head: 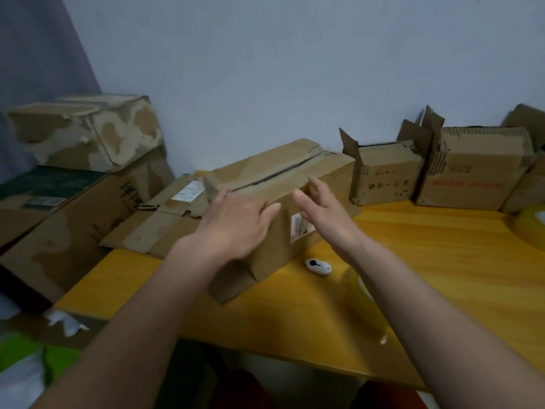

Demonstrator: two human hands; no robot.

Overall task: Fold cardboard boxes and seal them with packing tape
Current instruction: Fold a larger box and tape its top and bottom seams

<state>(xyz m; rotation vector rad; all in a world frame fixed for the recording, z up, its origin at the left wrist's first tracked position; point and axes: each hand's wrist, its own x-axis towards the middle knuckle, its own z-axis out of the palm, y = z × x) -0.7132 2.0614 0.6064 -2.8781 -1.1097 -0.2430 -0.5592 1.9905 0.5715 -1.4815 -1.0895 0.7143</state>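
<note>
Brown cardboard box [283, 184], flaps closed, seam slightly gaping.

We list:
1. Table [427, 261]: yellow wood top, glossy, its near edge running across the lower right.
2. Oval gadget [318, 266]: white with a black mark, lying flat on the table near its middle.
3. Wall [295, 69]: plain pale blue-grey, behind the table's far edge.
4. Scrap [63, 321]: white and torn, just off the table's left corner, lower down.
5. Green stuff [20, 349]: bright, blurred, below and left of the table; we cannot tell what it is.
</note>
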